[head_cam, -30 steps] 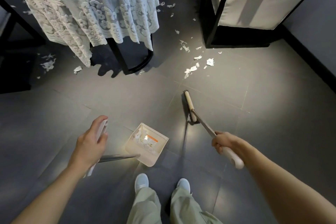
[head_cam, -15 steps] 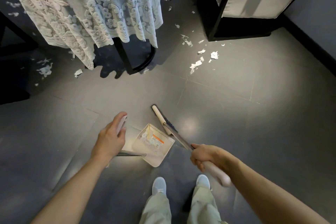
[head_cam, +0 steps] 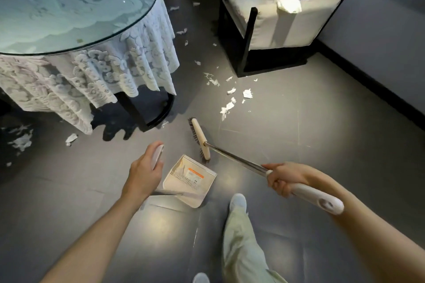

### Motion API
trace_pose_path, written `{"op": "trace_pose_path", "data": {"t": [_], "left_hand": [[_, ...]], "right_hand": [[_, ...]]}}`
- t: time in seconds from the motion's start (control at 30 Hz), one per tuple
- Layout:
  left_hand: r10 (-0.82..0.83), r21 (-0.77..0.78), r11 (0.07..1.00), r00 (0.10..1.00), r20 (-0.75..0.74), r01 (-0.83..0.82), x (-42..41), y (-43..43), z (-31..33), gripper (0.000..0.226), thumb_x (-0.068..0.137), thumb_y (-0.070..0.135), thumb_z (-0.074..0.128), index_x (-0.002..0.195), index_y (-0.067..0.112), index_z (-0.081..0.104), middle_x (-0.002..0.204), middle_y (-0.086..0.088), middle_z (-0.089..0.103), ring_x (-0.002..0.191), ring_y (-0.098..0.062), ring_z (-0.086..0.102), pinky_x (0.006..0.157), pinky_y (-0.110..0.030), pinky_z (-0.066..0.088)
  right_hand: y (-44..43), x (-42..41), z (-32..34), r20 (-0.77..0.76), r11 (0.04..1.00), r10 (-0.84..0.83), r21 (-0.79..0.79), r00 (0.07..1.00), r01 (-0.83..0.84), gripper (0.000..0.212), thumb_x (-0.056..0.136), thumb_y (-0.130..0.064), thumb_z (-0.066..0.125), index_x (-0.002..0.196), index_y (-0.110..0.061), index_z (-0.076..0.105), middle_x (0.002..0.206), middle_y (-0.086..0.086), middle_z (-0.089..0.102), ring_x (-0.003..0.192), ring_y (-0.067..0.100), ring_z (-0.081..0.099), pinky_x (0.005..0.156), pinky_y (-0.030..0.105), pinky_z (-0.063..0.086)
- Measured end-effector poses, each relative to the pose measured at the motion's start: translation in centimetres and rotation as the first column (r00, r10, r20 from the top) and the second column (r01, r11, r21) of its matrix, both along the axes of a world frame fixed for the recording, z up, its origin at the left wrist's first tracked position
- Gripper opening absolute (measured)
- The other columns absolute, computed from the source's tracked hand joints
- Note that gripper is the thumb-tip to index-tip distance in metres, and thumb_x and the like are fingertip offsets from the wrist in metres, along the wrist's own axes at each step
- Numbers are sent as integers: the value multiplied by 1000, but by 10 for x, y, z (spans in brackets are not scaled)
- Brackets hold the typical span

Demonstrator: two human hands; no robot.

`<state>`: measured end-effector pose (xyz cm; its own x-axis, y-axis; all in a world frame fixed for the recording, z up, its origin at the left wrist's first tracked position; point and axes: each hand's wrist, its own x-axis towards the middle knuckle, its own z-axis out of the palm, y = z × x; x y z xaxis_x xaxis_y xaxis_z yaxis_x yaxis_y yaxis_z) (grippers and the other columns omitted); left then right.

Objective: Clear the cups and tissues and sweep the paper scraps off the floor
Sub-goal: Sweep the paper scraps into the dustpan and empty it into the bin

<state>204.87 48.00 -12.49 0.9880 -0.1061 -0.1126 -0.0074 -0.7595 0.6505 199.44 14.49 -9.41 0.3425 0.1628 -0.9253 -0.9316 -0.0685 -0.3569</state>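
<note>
Head view: right hand (head_cam: 284, 178), fingers clenched round the broom (head_cam: 232, 158) where steel shaft meets white grip. Shaft's long axis runs from lower right up-left to the brush head, which lies crosswise, bristles facing the tabletop (head_cam: 69, 7) side, its near end just beside the dustpan (head_cam: 190, 181). Left hand (head_cam: 143, 174) grasps the dustpan's upright handle; pan rests on the floor (head_cam: 299, 133), mouth towards the brush head. Paper scraps (head_cam: 227, 108) lie beyond the brush, near the armchair (head_cam: 276, 18); more under the lace cloth's left edge
</note>
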Motion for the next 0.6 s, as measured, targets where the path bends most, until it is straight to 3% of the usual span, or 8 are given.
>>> {"op": "trace_pose_path", "data": {"t": [0.13, 0.23, 0.37, 0.5, 0.6], "left_hand": [[-1, -24, 1000, 1000, -3, 1, 71, -45, -6, 39, 97, 24, 46, 134, 34, 38, 119, -5, 57, 94, -14, 49, 73, -31, 43], [33, -42, 999, 999, 17, -32, 131, -87, -9, 38, 97, 22, 46, 131, 36, 40, 123, -4, 56, 100, -19, 50, 80, -35, 43], [82, -32, 996, 997, 10, -81, 208, -137, -8, 38, 96, 20, 47, 130, 35, 41, 120, -6, 58, 96, -22, 51, 78, -34, 40], [55, -12, 998, 998, -7, -55, 270, -174, -6, 40, 95, 18, 47, 131, 34, 41, 120, -4, 58, 96, -19, 51, 78, -32, 39], [12, 10, 1000, 1000, -21, -11, 309, -199, -7, 41, 95, 15, 48, 133, 30, 42, 122, -4, 58, 108, -25, 52, 84, -35, 42]], "right_hand": [[-45, 72, -6, 101, 993, -53, -99, 994, 63, 63, 89, 11, 39, 139, -27, 33, 40, 0, 36, 29, 7, 33, 30, 13, 31], [-82, 137, -17, 178, 970, -23, -234, 984, 65, 68, 87, 10, 45, 144, -24, 33, 50, 3, 42, 32, 8, 37, 34, 14, 35], [-133, 223, -33, 202, 947, 6, -315, 979, 59, 69, 86, 9, 43, 147, -21, 32, 50, 3, 43, 35, 10, 37, 36, 16, 35], [-183, 297, -46, 214, 892, 163, -449, 963, -51, 66, 85, 4, 45, 146, -19, 33, 62, 7, 50, 40, 12, 44, 37, 19, 40], [-213, 345, -57, 181, 786, 348, -592, 920, -181, 64, 84, 3, 42, 144, -18, 35, 69, 10, 53, 42, 17, 48, 35, 20, 41]]}}
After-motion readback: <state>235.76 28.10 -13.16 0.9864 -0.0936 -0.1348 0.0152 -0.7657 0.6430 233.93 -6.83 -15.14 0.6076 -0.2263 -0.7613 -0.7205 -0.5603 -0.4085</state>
